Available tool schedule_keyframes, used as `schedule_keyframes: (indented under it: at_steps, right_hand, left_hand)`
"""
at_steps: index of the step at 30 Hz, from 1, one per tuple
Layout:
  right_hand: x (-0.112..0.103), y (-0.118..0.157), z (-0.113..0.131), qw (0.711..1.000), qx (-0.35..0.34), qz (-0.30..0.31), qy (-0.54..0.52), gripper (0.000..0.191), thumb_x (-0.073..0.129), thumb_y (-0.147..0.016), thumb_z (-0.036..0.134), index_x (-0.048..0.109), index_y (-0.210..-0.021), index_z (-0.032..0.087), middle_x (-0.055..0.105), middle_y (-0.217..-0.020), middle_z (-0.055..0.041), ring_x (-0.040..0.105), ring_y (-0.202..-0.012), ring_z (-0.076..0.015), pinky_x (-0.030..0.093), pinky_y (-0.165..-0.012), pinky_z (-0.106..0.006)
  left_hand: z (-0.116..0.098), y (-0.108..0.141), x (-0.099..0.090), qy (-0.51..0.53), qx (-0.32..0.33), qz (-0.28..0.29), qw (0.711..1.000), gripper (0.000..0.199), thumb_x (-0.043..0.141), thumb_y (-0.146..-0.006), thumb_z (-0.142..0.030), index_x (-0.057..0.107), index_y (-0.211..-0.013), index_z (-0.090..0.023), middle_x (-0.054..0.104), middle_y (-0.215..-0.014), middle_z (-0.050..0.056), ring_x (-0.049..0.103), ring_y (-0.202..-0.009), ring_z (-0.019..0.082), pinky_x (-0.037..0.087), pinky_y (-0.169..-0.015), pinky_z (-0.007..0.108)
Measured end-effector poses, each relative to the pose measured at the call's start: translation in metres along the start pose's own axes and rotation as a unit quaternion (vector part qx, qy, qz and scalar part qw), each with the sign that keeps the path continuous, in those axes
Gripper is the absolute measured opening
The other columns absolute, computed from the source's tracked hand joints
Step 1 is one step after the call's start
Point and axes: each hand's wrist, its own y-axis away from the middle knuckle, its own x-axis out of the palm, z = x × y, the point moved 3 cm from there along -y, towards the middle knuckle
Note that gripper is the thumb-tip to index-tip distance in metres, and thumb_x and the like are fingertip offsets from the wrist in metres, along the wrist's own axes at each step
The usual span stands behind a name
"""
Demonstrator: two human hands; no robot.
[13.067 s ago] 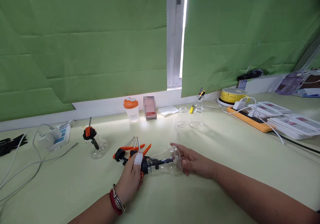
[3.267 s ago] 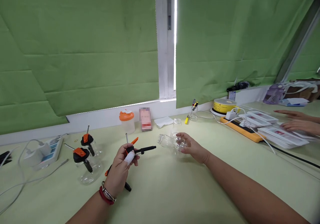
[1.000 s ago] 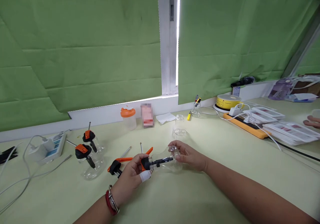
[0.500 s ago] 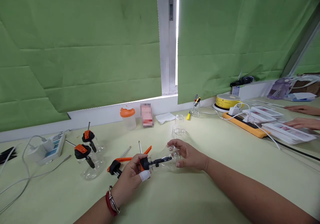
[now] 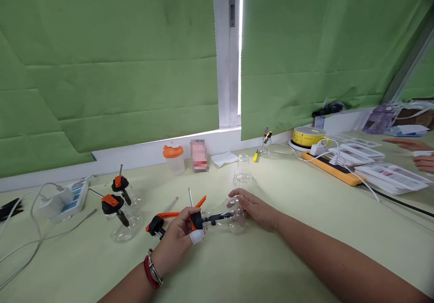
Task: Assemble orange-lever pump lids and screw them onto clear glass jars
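Note:
A clear glass bottle (image 5: 224, 227) lies on its side between my hands, a black rod showing inside it. My left hand (image 5: 179, 233), a white wrap on its thumb, is closed around the bottle's black and orange cap (image 5: 195, 221). My right hand (image 5: 255, 209) is curled against the bottle's base. Just left of my left hand, a loose black and orange cap (image 5: 156, 225) rests on the table, partly hidden, with orange levers and metal spouts near it. Two similar capped bottles (image 5: 126, 233) stand farther left.
Behind my hands are an upside-down clear glass (image 5: 243, 170), an orange-lidded cup (image 5: 174, 160) and a white tissue (image 5: 224, 158). A power strip (image 5: 73, 201) with cables lies left. At right are an orange power strip (image 5: 334, 170), stacked white trays (image 5: 393, 179) and another person's hands (image 5: 412, 146).
My right hand has shifted slightly around the bottle's base, showing more of the glass. My left hand stays on the cap. The other person's hands have lifted off the trays, one holding something white.

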Motion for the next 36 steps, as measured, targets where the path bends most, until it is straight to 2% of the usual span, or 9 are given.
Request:
schedule_keyframes:
  at_steps: [3, 5, 9, 12, 15, 22, 25, 31, 36]
  right_hand:
    - [-0.0018, 0.0014, 0.0035, 0.999, -0.009, 0.017, -0.03, 0.051, 0.064, -0.078, 0.053, 0.047, -0.117, 0.025, 0.051, -0.117, -0.0086, 0.063, -0.083, -0.017, 0.05, -0.07, -0.033]
    - [-0.003, 0.0029, 0.0053, 0.998, -0.014, 0.042, -0.044, 0.06, 0.073, -0.072, 0.043, 0.046, -0.123, 0.027, 0.048, -0.123, -0.0096, 0.062, -0.093, -0.0202, 0.049, -0.076, -0.034]
    - [-0.0056, 0.0038, 0.0039, 0.997, -0.004, 0.063, -0.051, 0.067, 0.078, -0.069, 0.033, 0.046, -0.128, 0.027, 0.048, -0.125, -0.0116, 0.06, -0.101, -0.0243, 0.048, -0.081, -0.038]
    - [-0.0063, 0.0025, 0.0009, 0.997, -0.003, 0.057, -0.05, 0.062, 0.074, -0.073, 0.035, 0.047, -0.128, 0.024, 0.052, -0.12, -0.0116, 0.062, -0.096, -0.0234, 0.047, -0.08, -0.038]
    - [-0.0061, 0.0012, -0.0006, 0.998, -0.017, 0.046, -0.033, 0.056, 0.071, -0.076, 0.038, 0.05, -0.125, 0.021, 0.057, -0.111, -0.01, 0.061, -0.087, -0.0184, 0.046, -0.076, -0.034]
    - [-0.0025, -0.0002, 0.0019, 0.999, -0.014, 0.022, 0.031, 0.044, 0.062, -0.079, 0.053, 0.061, -0.103, 0.015, 0.061, -0.082, -0.0045, 0.052, -0.061, -0.0104, 0.039, -0.051, -0.023]
    - [-0.0011, -0.0007, 0.0019, 0.999, -0.009, 0.02, 0.05, 0.047, 0.054, -0.082, 0.058, 0.061, -0.096, 0.013, 0.062, -0.079, -0.0055, 0.051, -0.056, -0.0095, 0.037, -0.046, -0.021]
    - [-0.0027, -0.0019, -0.0026, 0.997, 0.027, 0.011, 0.068, 0.057, 0.045, -0.082, 0.066, 0.057, -0.097, 0.012, 0.064, -0.068, -0.0053, 0.051, -0.047, -0.009, 0.035, -0.039, -0.018]
    - [-0.0011, -0.003, -0.0037, 0.997, 0.027, 0.015, 0.072, 0.057, 0.041, -0.084, 0.065, 0.059, -0.087, 0.011, 0.062, -0.066, -0.0058, 0.051, -0.047, -0.0092, 0.035, -0.038, -0.018]
  left_hand:
    - [0.0009, -0.0021, -0.0031, -0.001, 0.006, -0.007, 1.0, 0.043, 0.076, -0.065, -0.025, 0.056, -0.104, -0.024, 0.059, -0.089, 0.002, 0.056, -0.08, 0.017, 0.047, -0.075, 0.031]
    - [0.0026, -0.0033, -0.0052, -0.003, 0.002, -0.019, 1.0, 0.044, 0.076, -0.065, -0.025, 0.056, -0.104, -0.024, 0.059, -0.088, 0.002, 0.056, -0.08, 0.017, 0.047, -0.074, 0.031]
    - [0.0052, -0.0039, -0.0062, -0.01, -0.002, -0.017, 1.0, 0.044, 0.076, -0.066, -0.025, 0.055, -0.105, -0.024, 0.058, -0.089, 0.001, 0.056, -0.08, 0.015, 0.047, -0.075, 0.03]
    - [0.0057, -0.0034, -0.0061, -0.009, 0.0, -0.012, 1.0, 0.043, 0.075, -0.068, -0.025, 0.054, -0.105, -0.024, 0.058, -0.09, 0.001, 0.056, -0.081, 0.015, 0.048, -0.075, 0.03]
    - [0.0059, -0.0032, -0.0064, -0.011, 0.003, -0.013, 1.0, 0.041, 0.074, -0.069, -0.025, 0.054, -0.105, -0.024, 0.058, -0.09, 0.001, 0.056, -0.081, 0.015, 0.049, -0.075, 0.03]
    - [0.0073, -0.0023, -0.0059, -0.011, 0.002, -0.004, 1.0, 0.04, 0.072, -0.071, -0.025, 0.055, -0.107, -0.025, 0.057, -0.09, 0.001, 0.056, -0.081, 0.016, 0.051, -0.073, 0.031]
    - [0.007, -0.0011, -0.0055, -0.01, -0.003, -0.008, 1.0, 0.041, 0.073, -0.07, -0.025, 0.056, -0.107, -0.024, 0.057, -0.09, 0.001, 0.057, -0.082, 0.016, 0.051, -0.074, 0.032]
    - [0.0055, -0.0006, -0.0043, -0.008, 0.001, -0.001, 1.0, 0.041, 0.074, -0.068, -0.024, 0.057, -0.105, -0.024, 0.058, -0.089, 0.001, 0.056, -0.079, 0.016, 0.05, -0.073, 0.032]
    - [0.0029, -0.0005, -0.003, -0.004, 0.001, -0.002, 1.0, 0.043, 0.075, -0.067, -0.023, 0.056, -0.106, -0.023, 0.059, -0.088, 0.001, 0.057, -0.078, 0.015, 0.05, -0.072, 0.031]
